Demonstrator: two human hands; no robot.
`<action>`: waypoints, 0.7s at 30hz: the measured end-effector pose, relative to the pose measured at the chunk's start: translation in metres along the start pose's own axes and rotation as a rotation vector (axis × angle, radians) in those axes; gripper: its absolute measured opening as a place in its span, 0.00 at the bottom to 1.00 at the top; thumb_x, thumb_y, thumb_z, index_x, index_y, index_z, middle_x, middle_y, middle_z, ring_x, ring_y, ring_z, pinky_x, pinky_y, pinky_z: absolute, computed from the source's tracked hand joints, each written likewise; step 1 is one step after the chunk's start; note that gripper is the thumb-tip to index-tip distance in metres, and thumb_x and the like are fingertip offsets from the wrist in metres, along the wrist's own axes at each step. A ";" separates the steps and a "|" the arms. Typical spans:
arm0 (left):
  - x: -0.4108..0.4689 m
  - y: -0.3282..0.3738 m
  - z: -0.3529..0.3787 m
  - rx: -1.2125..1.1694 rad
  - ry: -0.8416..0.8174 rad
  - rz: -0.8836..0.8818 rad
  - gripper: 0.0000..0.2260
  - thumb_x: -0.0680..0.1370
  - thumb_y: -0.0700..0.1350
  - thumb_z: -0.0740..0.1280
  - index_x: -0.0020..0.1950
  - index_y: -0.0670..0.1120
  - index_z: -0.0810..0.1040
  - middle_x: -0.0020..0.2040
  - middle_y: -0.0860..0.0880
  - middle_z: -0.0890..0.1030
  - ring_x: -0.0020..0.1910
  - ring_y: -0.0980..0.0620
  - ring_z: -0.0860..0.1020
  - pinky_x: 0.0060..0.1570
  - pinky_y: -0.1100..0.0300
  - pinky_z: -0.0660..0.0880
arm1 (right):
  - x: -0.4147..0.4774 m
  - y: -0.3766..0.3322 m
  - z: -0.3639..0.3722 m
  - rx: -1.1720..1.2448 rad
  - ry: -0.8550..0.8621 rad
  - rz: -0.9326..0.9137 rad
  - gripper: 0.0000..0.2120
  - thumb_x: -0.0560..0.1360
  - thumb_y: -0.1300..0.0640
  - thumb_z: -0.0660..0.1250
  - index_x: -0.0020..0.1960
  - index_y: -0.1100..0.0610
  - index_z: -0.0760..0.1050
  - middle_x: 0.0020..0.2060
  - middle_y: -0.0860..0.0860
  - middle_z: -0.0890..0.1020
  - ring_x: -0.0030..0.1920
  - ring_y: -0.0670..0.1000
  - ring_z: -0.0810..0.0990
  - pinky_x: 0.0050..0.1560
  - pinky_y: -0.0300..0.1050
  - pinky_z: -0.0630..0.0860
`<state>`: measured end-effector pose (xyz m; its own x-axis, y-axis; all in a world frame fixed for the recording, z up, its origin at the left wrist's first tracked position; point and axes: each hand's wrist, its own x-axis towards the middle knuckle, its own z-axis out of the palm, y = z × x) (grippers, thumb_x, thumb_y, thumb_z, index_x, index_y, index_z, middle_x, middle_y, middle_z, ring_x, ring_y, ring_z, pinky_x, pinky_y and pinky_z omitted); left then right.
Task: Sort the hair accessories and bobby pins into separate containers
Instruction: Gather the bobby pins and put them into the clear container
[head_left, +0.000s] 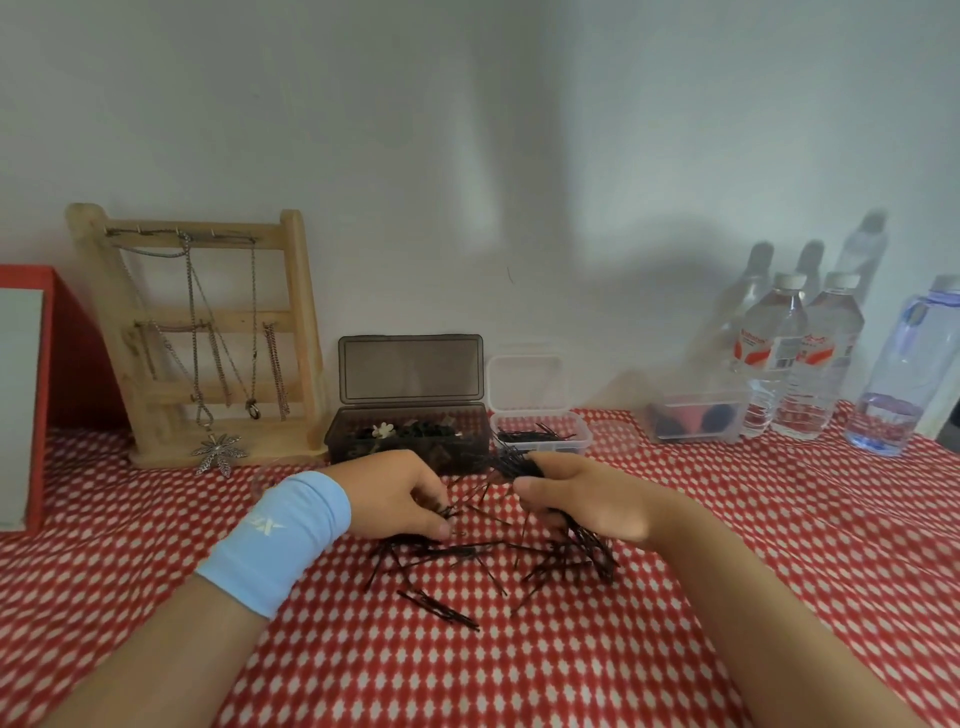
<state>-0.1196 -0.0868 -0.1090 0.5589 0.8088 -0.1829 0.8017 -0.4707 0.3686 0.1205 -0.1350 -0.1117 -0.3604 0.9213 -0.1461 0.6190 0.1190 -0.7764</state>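
The step in hand is gathering bobby pins for the pin container. The right hand (582, 499) has its fingers and thumb curled round a bundle of bobby pins (514, 466), held just above the red-and-white patterned cloth (727, 545). The left hand (400, 493) reaches down with its fingertips pinching at the loose bobby pins (441, 608), which lie scattered on the cloth between and below the two hands. Behind them, the smoky dark box (467, 452) stands open with hair accessories inside, and just beside it on the right the small clear container (582, 439) already holds some pins. The next move probably calls for passing the pinched pins into the bundle, then carrying it forward to the clear container without shedding any.
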 end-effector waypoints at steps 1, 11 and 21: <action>-0.002 0.001 -0.003 0.035 -0.021 -0.008 0.10 0.75 0.56 0.71 0.51 0.53 0.84 0.49 0.55 0.81 0.48 0.55 0.79 0.50 0.60 0.75 | -0.001 0.000 0.000 -0.026 -0.001 -0.003 0.04 0.84 0.48 0.60 0.56 0.45 0.73 0.41 0.48 0.81 0.42 0.47 0.79 0.52 0.41 0.73; -0.001 0.021 -0.007 -0.333 0.239 -0.024 0.20 0.72 0.62 0.71 0.61 0.58 0.74 0.52 0.58 0.82 0.53 0.60 0.79 0.58 0.60 0.73 | 0.000 -0.011 0.008 -0.152 0.079 -0.051 0.07 0.84 0.50 0.60 0.50 0.44 0.75 0.40 0.41 0.78 0.39 0.37 0.76 0.41 0.35 0.68; -0.003 0.013 -0.004 -0.512 0.210 -0.025 0.11 0.76 0.42 0.72 0.58 0.47 0.79 0.43 0.49 0.86 0.39 0.54 0.84 0.41 0.58 0.82 | 0.004 -0.011 0.009 -0.115 0.059 -0.033 0.07 0.85 0.51 0.59 0.48 0.44 0.72 0.38 0.41 0.76 0.38 0.42 0.73 0.42 0.37 0.68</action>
<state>-0.1121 -0.0935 -0.0998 0.4450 0.8950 -0.0307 0.5792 -0.2615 0.7721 0.1058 -0.1360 -0.1089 -0.3424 0.9360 -0.0821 0.6842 0.1885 -0.7045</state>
